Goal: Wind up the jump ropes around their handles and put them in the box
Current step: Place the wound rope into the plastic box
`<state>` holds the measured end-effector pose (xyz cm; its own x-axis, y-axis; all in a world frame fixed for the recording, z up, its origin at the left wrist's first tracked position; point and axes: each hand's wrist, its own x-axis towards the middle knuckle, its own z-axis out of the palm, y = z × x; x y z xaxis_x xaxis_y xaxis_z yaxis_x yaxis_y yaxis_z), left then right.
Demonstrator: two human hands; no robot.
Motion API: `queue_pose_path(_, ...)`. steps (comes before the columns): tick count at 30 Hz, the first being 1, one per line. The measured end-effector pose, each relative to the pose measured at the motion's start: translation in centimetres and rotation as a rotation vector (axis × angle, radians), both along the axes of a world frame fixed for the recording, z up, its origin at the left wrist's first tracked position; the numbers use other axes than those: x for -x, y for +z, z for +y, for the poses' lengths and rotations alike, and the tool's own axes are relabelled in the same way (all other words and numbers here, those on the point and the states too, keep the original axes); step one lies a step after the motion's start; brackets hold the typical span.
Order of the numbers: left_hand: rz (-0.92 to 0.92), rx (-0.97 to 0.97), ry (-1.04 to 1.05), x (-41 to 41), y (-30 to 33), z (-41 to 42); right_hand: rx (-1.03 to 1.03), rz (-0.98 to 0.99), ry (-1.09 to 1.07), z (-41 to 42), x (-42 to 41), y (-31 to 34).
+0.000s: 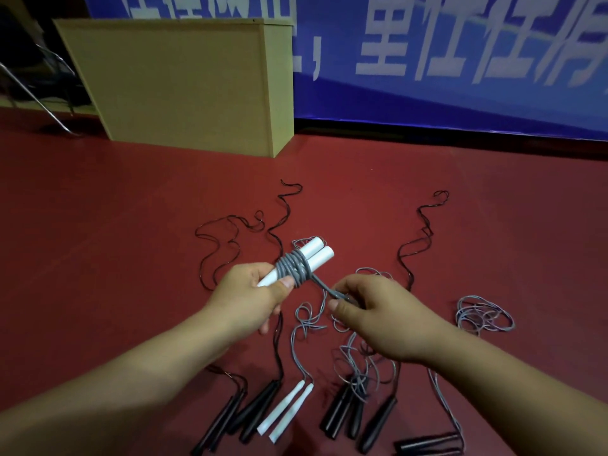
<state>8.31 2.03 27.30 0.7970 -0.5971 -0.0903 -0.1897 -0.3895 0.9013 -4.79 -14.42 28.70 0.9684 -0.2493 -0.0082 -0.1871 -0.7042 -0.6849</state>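
My left hand [253, 297] grips a pair of white handles [314, 255] held side by side, with grey rope [292, 269] coiled several turns around their middle. My right hand [378, 311] pinches the free end of that grey rope [324, 286], drawn taut from the coil. Another white-handled rope [286, 409] lies on the red floor below, its grey cord loose. Black-handled ropes [260, 406] lie left and right [342, 409] of it with cords spread out. A tan box [184, 83] stands at the back left.
A loose grey cord coil [483, 315] lies at the right. More black handles [427, 444] sit at the bottom right. Black cords [230, 241] trail far across the floor. A blue banner [460, 60] lines the back wall; a chair leg [36, 103] shows at far left.
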Motion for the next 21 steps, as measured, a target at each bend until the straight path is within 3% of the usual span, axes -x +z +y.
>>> queue_pose_path(7, -0.297, -0.292, -0.209, 0.2, -0.2, 0.6, 0.208, -0.004, 0.066, 0.4, 0.6, 0.2)
queue_pose_path(13, -0.386, -0.434, -0.421, 1.2, 0.9, 0.9, 0.237, -0.067, 0.022, -0.5, 1.0, 0.9)
queue_pose_path(19, -0.402, -0.406, -0.565, 2.1, 1.7, 1.2, 0.184, -0.002, -0.09, -1.8, 1.3, 1.7)
queue_pose_path(21, -0.412, -0.38, -0.574, 2.2, 2.0, 1.2, 0.068, 0.005, -0.109, -2.0, 1.4, 1.6)
